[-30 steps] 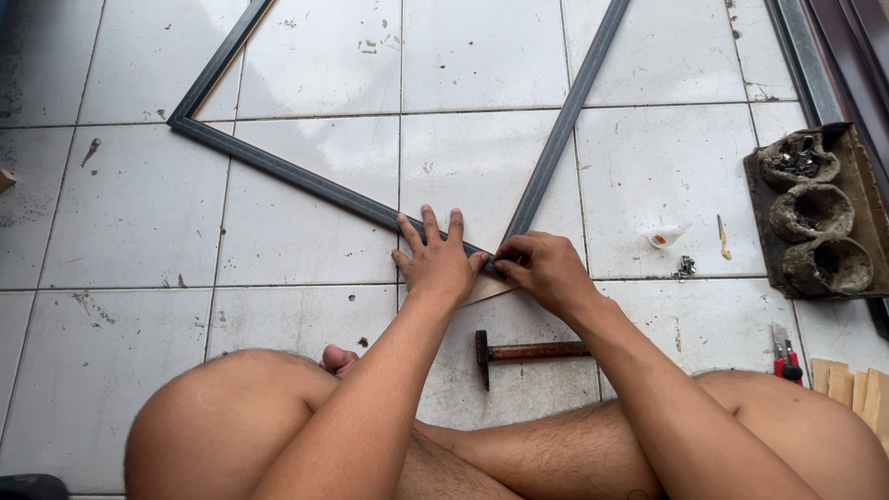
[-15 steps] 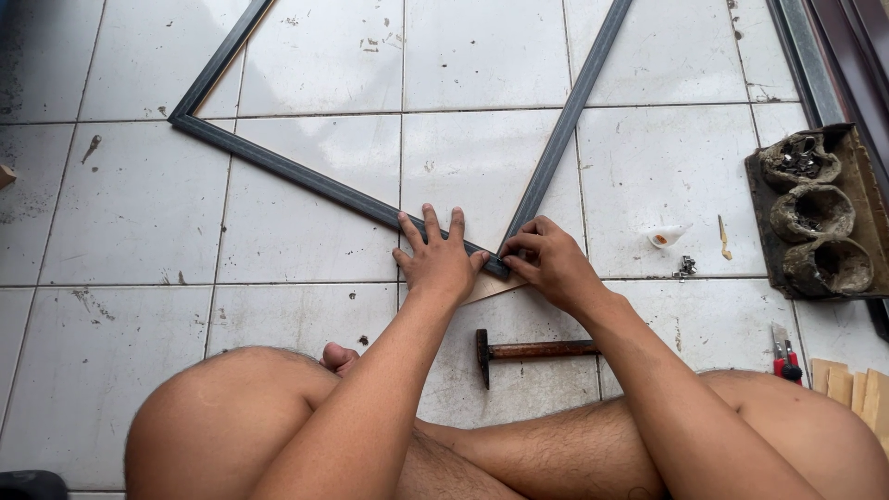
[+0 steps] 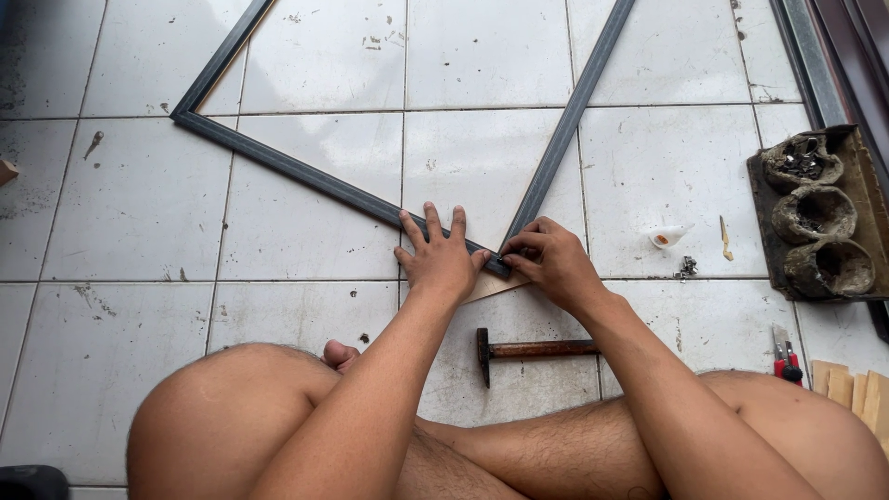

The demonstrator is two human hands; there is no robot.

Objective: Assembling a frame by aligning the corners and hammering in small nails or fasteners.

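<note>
A dark grey frame [image 3: 306, 176] lies on the white tiled floor, two of its strips meeting in a corner right in front of me. My left hand [image 3: 441, 256] presses flat on the left strip at that corner, fingers spread. My right hand [image 3: 548, 263] pinches the end of the right strip [image 3: 567, 120] at the joint. A thin pale wooden piece [image 3: 489, 286] sticks out from under the corner between both hands. A hammer [image 3: 532, 350] with a brown handle lies on the floor just below my hands, between my legs.
A dark tray [image 3: 857, 199] with three crusted bowls of small metal parts sits at the right. A small white bottle [image 3: 669, 236], a splinter and some metal bits lie near it. A red cutter [image 3: 785, 356] and wooden pieces [image 3: 847, 387] rest at lower right.
Both hands stay at the frame corner. The right hand's fingers have shifted slightly up onto the joint; the frame has barely moved.
</note>
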